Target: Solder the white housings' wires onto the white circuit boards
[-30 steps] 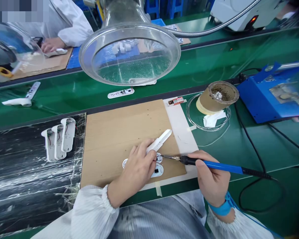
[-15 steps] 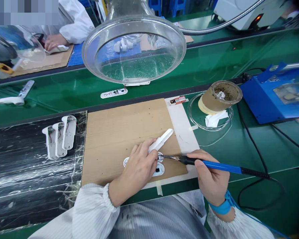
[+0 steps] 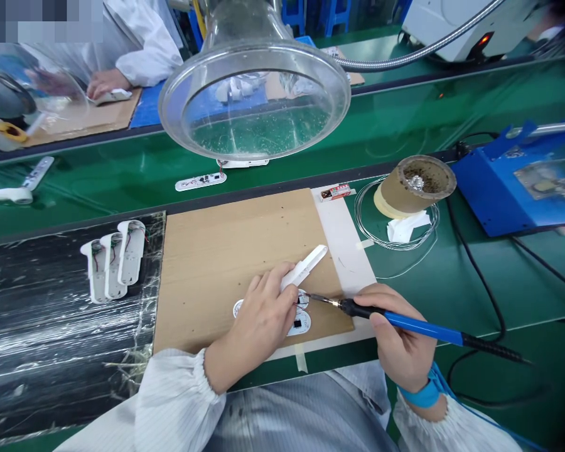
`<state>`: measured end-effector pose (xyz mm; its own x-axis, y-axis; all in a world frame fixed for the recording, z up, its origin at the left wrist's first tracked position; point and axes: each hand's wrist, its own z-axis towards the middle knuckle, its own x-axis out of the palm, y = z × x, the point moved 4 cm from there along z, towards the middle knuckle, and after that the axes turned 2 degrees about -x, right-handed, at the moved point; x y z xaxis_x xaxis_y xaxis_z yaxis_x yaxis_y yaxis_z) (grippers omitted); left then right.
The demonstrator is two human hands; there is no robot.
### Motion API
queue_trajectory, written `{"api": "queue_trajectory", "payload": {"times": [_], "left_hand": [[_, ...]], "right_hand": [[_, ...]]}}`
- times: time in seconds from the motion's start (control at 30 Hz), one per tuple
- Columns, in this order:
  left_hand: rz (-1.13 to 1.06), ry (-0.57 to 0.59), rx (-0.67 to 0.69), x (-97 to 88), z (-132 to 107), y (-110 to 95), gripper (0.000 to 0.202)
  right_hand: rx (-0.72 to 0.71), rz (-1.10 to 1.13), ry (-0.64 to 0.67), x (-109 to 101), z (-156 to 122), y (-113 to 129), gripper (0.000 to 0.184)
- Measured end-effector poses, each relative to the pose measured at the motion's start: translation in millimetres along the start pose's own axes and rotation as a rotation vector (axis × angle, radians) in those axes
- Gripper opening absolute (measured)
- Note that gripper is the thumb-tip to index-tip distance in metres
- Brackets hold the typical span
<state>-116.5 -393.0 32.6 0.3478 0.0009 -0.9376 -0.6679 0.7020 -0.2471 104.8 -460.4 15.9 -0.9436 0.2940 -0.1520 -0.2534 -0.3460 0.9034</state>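
Observation:
My left hand (image 3: 260,320) presses down on a white plastic housing (image 3: 306,266) and small round white circuit boards (image 3: 300,322) on a brown board (image 3: 226,251). Its fingers are curled over the parts. My right hand (image 3: 400,342) grips a blue-handled soldering iron (image 3: 405,322) like a pen. The iron's tip touches the circuit board just right of my left fingers.
Three white housings (image 3: 112,258) lie on black film (image 3: 51,326) at the left. A clear fume hood (image 3: 257,94) hangs above. A brown solder spool with wire (image 3: 417,185) and a blue soldering station (image 3: 518,182) sit at the right. Another person's hand (image 3: 101,85) works at the far left.
The white parts on the green conveyor have drifted left. My hands and the soldering iron have stayed almost in place.

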Motion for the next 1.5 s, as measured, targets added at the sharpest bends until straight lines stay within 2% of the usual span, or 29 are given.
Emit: {"api": "queue_trajectory", "payload": {"times": [1.2,1.5], "left_hand": [[0.015,-0.060,-0.022,6.1,-2.4,1.0,0.017],[0.004,-0.019,-0.036,5.8,-0.8,0.8,0.017]], "right_hand": [[-0.005,0.004,0.012,3.5,4.2,-1.2,0.019],[0.022,0.008,0.004,3.6,3.9,-2.5,0.018]]}}
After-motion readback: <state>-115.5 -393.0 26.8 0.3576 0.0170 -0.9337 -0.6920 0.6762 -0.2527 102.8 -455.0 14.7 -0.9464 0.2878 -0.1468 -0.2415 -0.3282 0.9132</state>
